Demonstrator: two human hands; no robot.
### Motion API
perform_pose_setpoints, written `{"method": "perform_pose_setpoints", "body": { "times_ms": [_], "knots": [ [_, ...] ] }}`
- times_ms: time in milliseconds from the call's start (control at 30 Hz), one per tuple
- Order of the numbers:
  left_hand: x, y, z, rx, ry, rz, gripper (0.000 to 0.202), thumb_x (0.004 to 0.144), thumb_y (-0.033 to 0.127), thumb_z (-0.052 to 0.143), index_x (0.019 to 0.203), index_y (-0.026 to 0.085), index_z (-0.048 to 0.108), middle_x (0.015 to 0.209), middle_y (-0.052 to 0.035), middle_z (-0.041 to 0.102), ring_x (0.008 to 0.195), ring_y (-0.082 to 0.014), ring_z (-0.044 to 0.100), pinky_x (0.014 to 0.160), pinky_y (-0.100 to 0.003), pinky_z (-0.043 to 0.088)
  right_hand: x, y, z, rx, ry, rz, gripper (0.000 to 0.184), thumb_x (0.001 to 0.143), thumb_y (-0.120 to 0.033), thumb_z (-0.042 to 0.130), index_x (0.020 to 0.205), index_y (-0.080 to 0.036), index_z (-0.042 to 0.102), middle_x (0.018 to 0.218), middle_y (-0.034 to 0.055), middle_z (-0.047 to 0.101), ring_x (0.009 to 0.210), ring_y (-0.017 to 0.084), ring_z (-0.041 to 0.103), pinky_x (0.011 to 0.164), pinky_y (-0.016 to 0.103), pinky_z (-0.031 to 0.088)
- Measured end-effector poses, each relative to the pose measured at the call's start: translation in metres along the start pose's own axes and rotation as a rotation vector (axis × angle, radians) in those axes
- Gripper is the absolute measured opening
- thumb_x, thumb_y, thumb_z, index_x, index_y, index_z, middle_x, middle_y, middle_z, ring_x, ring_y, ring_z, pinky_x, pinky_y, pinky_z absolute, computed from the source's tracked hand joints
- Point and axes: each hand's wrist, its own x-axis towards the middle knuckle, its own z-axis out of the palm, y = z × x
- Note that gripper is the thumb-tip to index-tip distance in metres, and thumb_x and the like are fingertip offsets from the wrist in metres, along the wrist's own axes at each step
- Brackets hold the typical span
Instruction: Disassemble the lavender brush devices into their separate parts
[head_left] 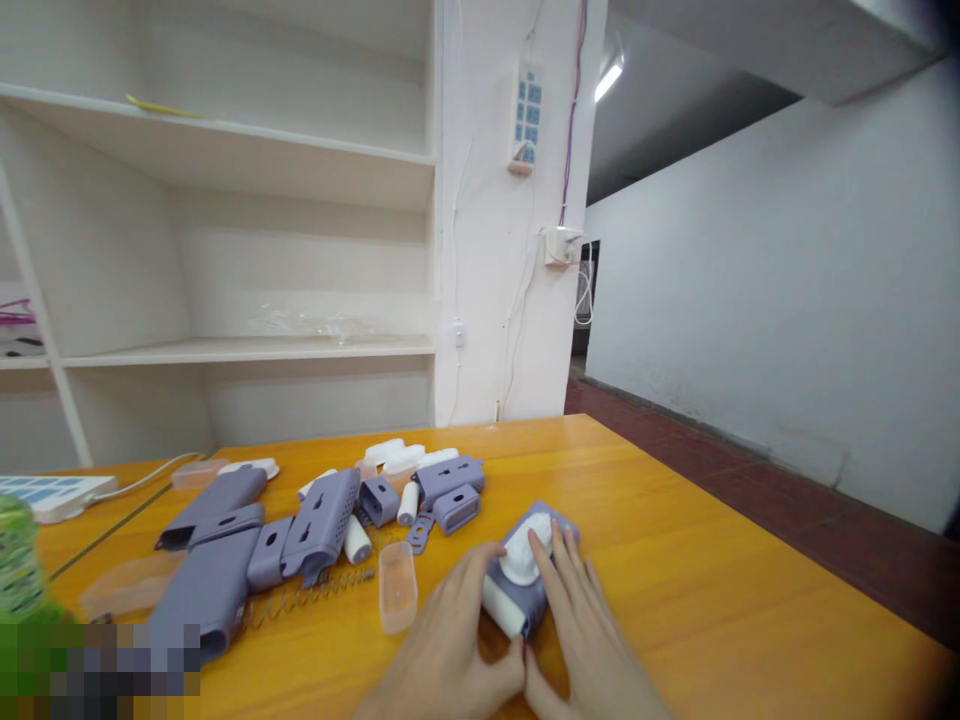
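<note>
On the table [675, 560], a small part [525, 578] sits between the left hand [450, 655] and the right hand [589, 635]. A little cup [397, 600] stands just left of them (a spring [300, 598] lies further left). A pile of parts [315, 525] lies behind the cup, in front of the shelves [225, 350].

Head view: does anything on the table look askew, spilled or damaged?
Nothing looks broken or spilled. The purple housings lie scattered at odd angles, and a long spring lies loose by the clear cap. The left hand and right hand hold a purple part.
</note>
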Motion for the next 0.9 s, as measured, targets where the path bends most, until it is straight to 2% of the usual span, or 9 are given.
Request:
{"method": "perform_pose_setpoints", "body": {
  "times_ms": [167, 267, 467, 667, 800, 900],
  "knots": [
    [-0.003, 0.003, -0.002, -0.092, 0.048, 0.034, 0.061, 0.072, 0.015, 0.061, 0.130, 0.025, 0.047, 0.128, -0.0047, 0.062, 0.118, -0.0217, 0.058, 0.102, -0.033, 0.045, 0.002, -0.007, -0.008, 0.002, -0.026, -0.003, 0.103, 0.079, -0.020, 0.059, 0.159, -0.022, -0.006, 0.166, 0.0157, -0.004, 0.149, 0.045, 0.007, 0.113, 0.067, 0.032],
    [-0.004, 0.002, -0.004, -0.119, 0.054, 0.036, 0.063, 0.072, 0.015, 0.063, 0.132, 0.024, 0.047, 0.131, -0.0053, 0.060, 0.120, -0.0217, 0.056, 0.105, -0.033, 0.043, 0.002, -0.010, -0.012, 0.032, -0.057, 0.015, 0.102, 0.078, -0.019, 0.059, 0.159, -0.021, -0.004, 0.166, 0.0148, -0.006, 0.149, 0.044, 0.006, 0.114, 0.065, 0.031],
    [-0.004, 0.002, -0.007, -0.146, 0.054, 0.066, 0.058, 0.073, 0.015, 0.065, 0.128, 0.026, 0.049, 0.128, -0.0028, 0.061, 0.118, -0.0203, 0.057, 0.103, -0.032, 0.043, 0.004, -0.014, -0.013, 0.090, -0.086, 0.062, 0.100, 0.079, -0.017, 0.057, 0.160, -0.020, -0.001, 0.166, 0.0140, -0.003, 0.150, 0.041, 0.000, 0.115, 0.065, 0.029],
    [0.000, -0.002, 0.004, -0.158, 0.122, 0.031, 0.059, 0.069, 0.015, 0.067, 0.125, 0.025, 0.050, 0.123, -0.0043, 0.063, 0.112, -0.0222, 0.059, 0.099, -0.034, 0.046, 0.005, -0.019, -0.014, 0.096, -0.150, 0.086, 0.103, 0.077, -0.014, 0.056, 0.159, -0.016, -0.007, 0.166, 0.0164, -0.001, 0.150, 0.038, -0.005, 0.117, 0.063, 0.027],
    [0.001, -0.004, 0.013, -0.178, 0.135, 0.009, 0.065, 0.068, 0.014, 0.067, 0.128, 0.025, 0.046, 0.124, -0.0048, 0.063, 0.113, -0.0229, 0.060, 0.099, -0.035, 0.047, 0.005, -0.021, -0.016, 0.084, -0.226, 0.109, 0.101, 0.076, -0.013, 0.056, 0.159, -0.011, -0.002, 0.165, 0.0188, -0.003, 0.150, 0.038, -0.008, 0.119, 0.059, 0.024],
    [-0.001, -0.005, 0.013, -0.170, 0.123, 0.002, 0.069, 0.070, 0.013, 0.066, 0.133, 0.026, 0.042, 0.130, -0.0056, 0.060, 0.117, -0.0234, 0.059, 0.102, -0.036, 0.047, 0.006, -0.022, -0.017, 0.092, -0.235, 0.122, 0.097, 0.078, -0.015, 0.055, 0.159, -0.010, 0.001, 0.166, 0.0177, -0.002, 0.150, 0.036, -0.007, 0.120, 0.056, 0.024]
  ]
}}
